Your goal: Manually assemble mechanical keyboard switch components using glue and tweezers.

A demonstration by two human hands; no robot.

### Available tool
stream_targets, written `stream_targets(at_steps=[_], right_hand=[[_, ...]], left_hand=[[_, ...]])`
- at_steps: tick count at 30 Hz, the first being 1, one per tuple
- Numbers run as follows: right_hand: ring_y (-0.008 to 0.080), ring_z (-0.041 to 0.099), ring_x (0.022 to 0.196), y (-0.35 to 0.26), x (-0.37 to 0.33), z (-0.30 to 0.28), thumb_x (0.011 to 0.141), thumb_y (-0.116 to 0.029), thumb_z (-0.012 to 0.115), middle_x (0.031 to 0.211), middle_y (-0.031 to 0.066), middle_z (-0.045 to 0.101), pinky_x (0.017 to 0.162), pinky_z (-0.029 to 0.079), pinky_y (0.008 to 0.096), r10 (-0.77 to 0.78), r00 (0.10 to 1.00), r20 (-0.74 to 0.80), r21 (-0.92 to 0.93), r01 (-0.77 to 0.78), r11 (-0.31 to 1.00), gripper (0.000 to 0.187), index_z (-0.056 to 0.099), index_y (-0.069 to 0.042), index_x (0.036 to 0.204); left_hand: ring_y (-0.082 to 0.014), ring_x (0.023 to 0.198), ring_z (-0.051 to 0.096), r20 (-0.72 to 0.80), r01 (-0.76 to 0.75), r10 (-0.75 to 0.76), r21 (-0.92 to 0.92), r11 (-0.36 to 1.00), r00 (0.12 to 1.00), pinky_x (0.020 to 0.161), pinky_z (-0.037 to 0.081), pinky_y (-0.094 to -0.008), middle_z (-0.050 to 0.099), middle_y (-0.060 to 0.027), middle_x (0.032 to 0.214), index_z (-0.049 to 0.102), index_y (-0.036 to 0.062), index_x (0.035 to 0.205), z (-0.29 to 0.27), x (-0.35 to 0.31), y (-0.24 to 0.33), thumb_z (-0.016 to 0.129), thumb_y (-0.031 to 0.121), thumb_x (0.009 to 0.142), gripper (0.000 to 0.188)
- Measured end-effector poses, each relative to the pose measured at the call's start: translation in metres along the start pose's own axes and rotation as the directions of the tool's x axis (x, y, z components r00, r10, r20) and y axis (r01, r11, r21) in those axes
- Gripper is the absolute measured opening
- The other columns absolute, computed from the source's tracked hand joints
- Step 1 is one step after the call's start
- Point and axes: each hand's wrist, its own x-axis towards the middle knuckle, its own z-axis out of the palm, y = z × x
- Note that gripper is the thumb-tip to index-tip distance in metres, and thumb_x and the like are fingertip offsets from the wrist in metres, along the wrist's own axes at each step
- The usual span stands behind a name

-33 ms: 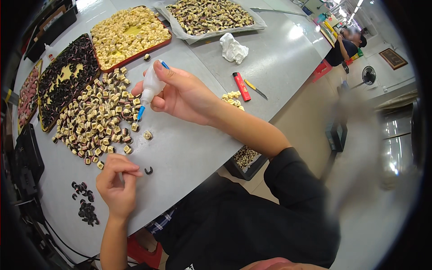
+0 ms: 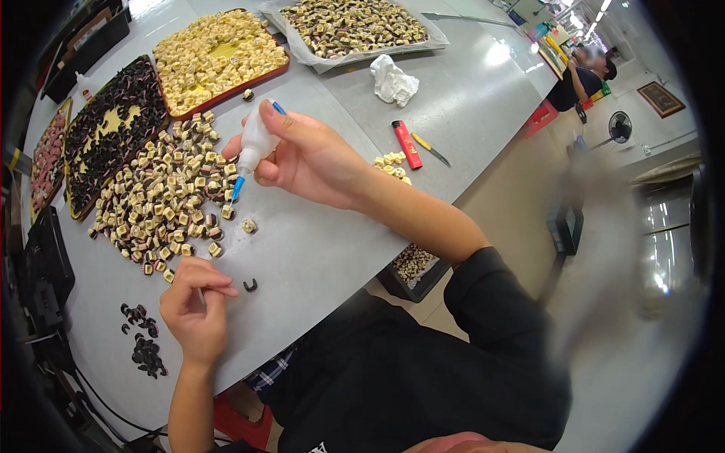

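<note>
My right hand [image 2: 306, 155] is wrapped round a small translucent squeeze bottle [image 2: 259, 143]. The bottle tilts downward, and its blue needle tip [image 2: 238, 187] points at the edge of a heap of small cream, black and pink pieces [image 2: 162, 196]. One speckled cream piece [image 2: 249, 225] lies apart, just below that tip. Nearer me, my left hand [image 2: 195, 308] is closed with thumb and fingers drawn together; anything between them is hidden. A black C-shaped piece [image 2: 251, 285] lies on the grey table [image 2: 302, 260] beside its fingertips. Several more black curved pieces [image 2: 146, 351] are to its left.
Behind the heap stand trays of cream pieces [image 2: 249, 83], black pieces [image 2: 113, 136] and pink pieces [image 2: 47, 162]. A paper-lined tray [image 2: 351, 30], crumpled tissue [image 2: 394, 81], red lighter [image 2: 406, 143] and yellow-handled knife [image 2: 430, 149] lie farther right. A bin [image 2: 415, 279] sits below the table edge.
</note>
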Motion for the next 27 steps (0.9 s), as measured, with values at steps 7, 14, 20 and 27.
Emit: stream_targets(at_steps=[7, 14, 20, 27], right_hand=[[0.0055, 0.043, 0.060, 0.011, -0.002, 0.004, 0.097, -0.038, 0.044, 0.110, 0.0128, 0.060, 0.067, 0.039, 0.0203, -0.005, 0.999, -0.050, -0.031, 0.003, 1.000, 0.035, 0.050, -0.008, 0.115], [0.0078, 0.048, 0.064, 0.001, -0.006, -0.008, 0.096, -0.032, 0.048, 0.109, 0.0117, 0.060, 0.068, 0.042, 0.0210, 0.004, 1.000, 0.006, 0.054, -0.005, 0.999, 0.035, 0.048, -0.004, 0.117], [0.0101, 0.048, 0.061, 0.008, -0.007, 0.000, 0.101, -0.035, 0.030, 0.105, 0.0133, 0.061, 0.068, 0.043, 0.0264, 0.026, 0.999, -0.038, 0.239, -0.016, 0.971, 0.033, 0.043, -0.009, 0.118], [0.0100, 0.049, 0.061, 0.007, -0.008, 0.004, 0.102, -0.031, 0.028, 0.103, 0.0148, 0.061, 0.065, 0.043, 0.0246, -0.032, 0.999, -0.032, 0.165, 0.037, 0.986, 0.030, 0.044, -0.008, 0.112]], left_hand=[[-0.0143, 0.075, 0.052, -0.139, 0.005, 0.013, 0.128, 0.992, 0.990, 0.070, 0.043, -0.0238, 0.057, -0.0069, 0.087, 0.061, -0.0014, 0.092, -0.009, 0.007, 0.006, 0.057, -0.012, 0.072, 0.023], [-0.0148, 0.079, 0.055, 0.225, 0.070, -0.110, 0.177, 0.982, 0.968, 0.067, 0.045, -0.0265, 0.057, -0.0039, 0.084, 0.063, 0.0023, 0.086, -0.029, 0.021, 0.013, 0.077, 0.007, 0.068, 0.022], [-0.0208, 0.074, 0.054, 0.313, -0.112, -0.017, 0.392, 0.913, 0.950, 0.065, 0.044, -0.0298, 0.054, -0.0042, 0.078, 0.062, 0.0052, 0.080, -0.008, 0.012, 0.008, 0.079, 0.017, 0.065, 0.025], [-0.0215, 0.072, 0.052, 0.293, -0.169, 0.025, 0.478, 0.862, 0.956, 0.065, 0.044, -0.0308, 0.055, -0.0039, 0.078, 0.062, 0.0060, 0.081, 0.001, 0.007, 0.004, 0.077, 0.015, 0.066, 0.023]])
